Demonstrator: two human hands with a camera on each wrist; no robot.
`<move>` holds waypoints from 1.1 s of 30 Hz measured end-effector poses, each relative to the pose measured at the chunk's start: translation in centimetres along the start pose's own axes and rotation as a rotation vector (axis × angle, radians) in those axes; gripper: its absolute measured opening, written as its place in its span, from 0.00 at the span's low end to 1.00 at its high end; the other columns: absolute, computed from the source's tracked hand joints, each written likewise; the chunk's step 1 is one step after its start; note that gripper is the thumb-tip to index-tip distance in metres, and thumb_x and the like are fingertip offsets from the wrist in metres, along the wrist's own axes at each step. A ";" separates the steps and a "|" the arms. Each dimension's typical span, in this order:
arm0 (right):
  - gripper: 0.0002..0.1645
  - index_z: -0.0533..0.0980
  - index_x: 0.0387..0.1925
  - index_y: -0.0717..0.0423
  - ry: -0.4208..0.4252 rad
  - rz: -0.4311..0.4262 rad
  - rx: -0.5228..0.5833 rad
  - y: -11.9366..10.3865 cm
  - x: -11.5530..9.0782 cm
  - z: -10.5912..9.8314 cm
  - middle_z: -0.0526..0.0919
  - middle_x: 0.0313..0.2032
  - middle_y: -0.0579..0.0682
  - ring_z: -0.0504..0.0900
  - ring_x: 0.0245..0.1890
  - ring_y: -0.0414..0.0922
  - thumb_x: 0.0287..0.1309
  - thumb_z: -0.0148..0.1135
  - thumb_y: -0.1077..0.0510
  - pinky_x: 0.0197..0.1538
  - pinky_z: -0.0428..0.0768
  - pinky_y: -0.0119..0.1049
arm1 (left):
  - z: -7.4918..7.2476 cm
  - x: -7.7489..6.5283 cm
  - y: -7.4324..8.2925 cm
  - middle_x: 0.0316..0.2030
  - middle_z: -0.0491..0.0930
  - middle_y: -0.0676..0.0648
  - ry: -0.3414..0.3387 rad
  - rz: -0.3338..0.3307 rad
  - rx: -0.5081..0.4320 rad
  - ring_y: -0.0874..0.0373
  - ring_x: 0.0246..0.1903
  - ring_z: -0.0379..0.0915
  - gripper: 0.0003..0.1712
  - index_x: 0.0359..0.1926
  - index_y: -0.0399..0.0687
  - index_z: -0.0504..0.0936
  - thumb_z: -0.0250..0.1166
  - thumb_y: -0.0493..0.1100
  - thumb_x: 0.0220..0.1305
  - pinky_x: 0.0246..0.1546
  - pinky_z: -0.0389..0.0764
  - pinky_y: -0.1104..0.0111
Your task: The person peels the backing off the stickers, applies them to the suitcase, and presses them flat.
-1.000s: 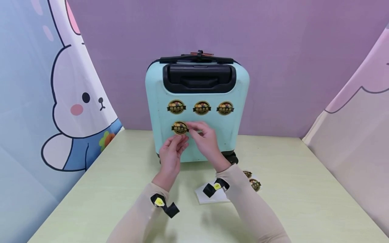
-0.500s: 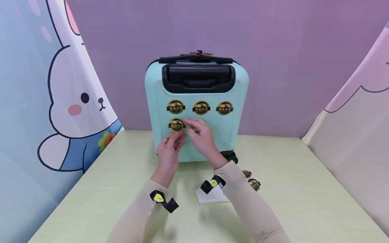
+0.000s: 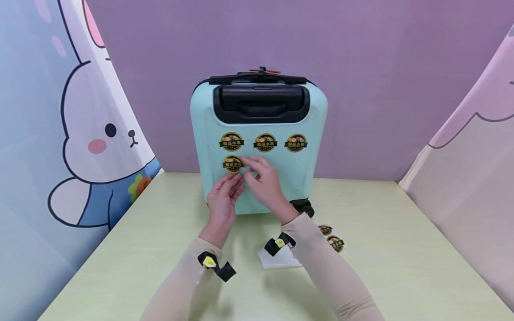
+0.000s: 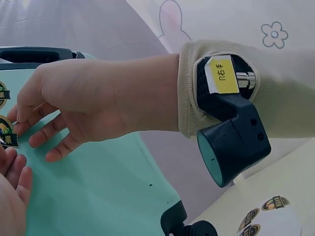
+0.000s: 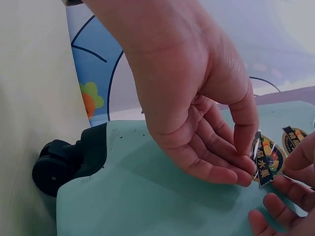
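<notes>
A round black-and-gold fruit sticker (image 3: 232, 164) lies close against the front of a mint-green suitcase (image 3: 291, 171), below a row of three matching stickers (image 3: 265, 142). My left hand (image 3: 222, 198) pinches its lower edge between thumb and fingers. At its right edge, my right hand (image 3: 264, 183) pinches it with thumb and forefinger. Seen from the right wrist, the sticker (image 5: 274, 155) stands between the left fingertips and the right fingers. The left wrist view shows the right hand (image 4: 74, 93) reaching across the suitcase, with part of the sticker (image 4: 7, 132) at the left border.
A sheet with several stickers (image 3: 335, 243) lies on the pale table (image 3: 401, 249), to the right of a white stack (image 3: 277, 258) partly under the right forearm. The suitcase stands upright before a purple backdrop (image 3: 381, 89), its black wheel (image 3: 306, 208) at lower right.
Both hands have moved the sticker slightly up and left, closer under the leftmost sticker of the row. In the last half second it has barely shifted.
</notes>
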State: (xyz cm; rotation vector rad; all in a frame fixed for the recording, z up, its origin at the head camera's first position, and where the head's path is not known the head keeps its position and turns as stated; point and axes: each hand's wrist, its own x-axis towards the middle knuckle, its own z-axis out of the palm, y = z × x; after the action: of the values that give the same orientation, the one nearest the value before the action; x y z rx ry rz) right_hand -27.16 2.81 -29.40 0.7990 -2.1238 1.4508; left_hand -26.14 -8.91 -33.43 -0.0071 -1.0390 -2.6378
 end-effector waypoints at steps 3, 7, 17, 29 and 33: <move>0.26 0.76 0.61 0.62 -0.002 -0.018 -0.023 0.1 -0.1 0.0 0.77 0.57 0.58 0.78 0.45 0.49 0.61 0.52 0.68 0.36 0.79 0.34 | 0.0 -0.1 0.0 0.32 0.87 0.46 0.001 -0.001 -0.002 0.57 0.36 0.86 0.10 0.44 0.35 0.82 0.56 0.26 0.67 0.39 0.85 0.68; 0.27 0.75 0.62 0.62 -0.003 -0.044 -0.057 0.2 -0.2 0.1 0.77 0.58 0.58 0.77 0.46 0.50 0.60 0.53 0.68 0.37 0.79 0.35 | -0.1 -0.1 0.1 0.32 0.87 0.47 -0.005 -0.014 -0.007 0.58 0.36 0.85 0.18 0.56 0.27 0.75 0.53 0.23 0.66 0.40 0.85 0.68; 0.26 0.76 0.61 0.64 0.014 -0.143 -0.160 0.3 -0.8 0.2 0.79 0.57 0.60 0.77 0.46 0.52 0.60 0.56 0.66 0.41 0.81 0.45 | -0.1 -0.8 0.3 0.34 0.87 0.50 -0.023 -0.045 0.032 0.60 0.38 0.84 0.27 0.66 0.31 0.70 0.52 0.23 0.65 0.42 0.84 0.68; 0.23 0.78 0.58 0.64 0.011 -0.231 -0.288 0.4 -2.0 0.0 0.77 0.61 0.57 0.78 0.51 0.56 0.60 0.59 0.64 0.43 0.80 0.46 | 0.1 -2.0 1.5 0.41 0.87 0.53 -0.093 -0.089 0.125 0.60 0.40 0.82 0.31 0.70 0.37 0.66 0.51 0.27 0.66 0.40 0.82 0.69; 0.25 0.77 0.60 0.63 -0.005 -0.192 -0.278 0.4 -2.2 -0.2 0.74 0.64 0.56 0.76 0.54 0.57 0.60 0.58 0.65 0.44 0.81 0.48 | -0.1 -2.1 2.2 0.45 0.86 0.54 -0.142 -0.127 0.182 0.59 0.44 0.80 0.33 0.73 0.39 0.63 0.48 0.28 0.66 0.44 0.79 0.67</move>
State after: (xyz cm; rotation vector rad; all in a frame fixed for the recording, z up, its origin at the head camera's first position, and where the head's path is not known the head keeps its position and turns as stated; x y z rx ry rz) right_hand -25.82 3.57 -31.00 0.8700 -2.1247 1.0294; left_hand -23.47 -9.91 -32.28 -0.0922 -1.3656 -2.6759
